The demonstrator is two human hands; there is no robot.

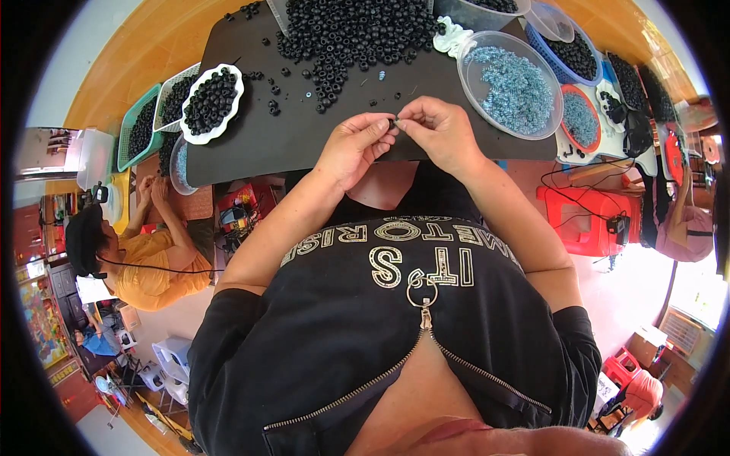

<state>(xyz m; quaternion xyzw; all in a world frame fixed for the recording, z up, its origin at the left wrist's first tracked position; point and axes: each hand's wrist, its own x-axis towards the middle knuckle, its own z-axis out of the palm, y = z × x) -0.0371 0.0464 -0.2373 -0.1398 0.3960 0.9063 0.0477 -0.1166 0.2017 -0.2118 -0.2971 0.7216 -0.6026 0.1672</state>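
Observation:
Both of my hands meet just over the near edge of the dark table (274, 144). Between the thumb and fingertips of my left hand (356, 146) is a small black round part (392, 123). My right hand (442, 134) pinches right against it; whatever its fingertips hold is too small and hidden to name. Beyond my hands, a big heap of black round parts (357, 38) spreads over the table, with loose ones trailing toward me. To the right, a clear round tub (465, 85) holds many small translucent blue pieces (509, 91).
At left, a white scalloped dish (196, 138) holds black parts, beside a green basket (126, 156). A blue basket (544, 53) and an orange-rimmed bowl (589, 143) stand at right. Red stools (582, 224) are beside me. A co-worker in yellow (163, 266) sits at left.

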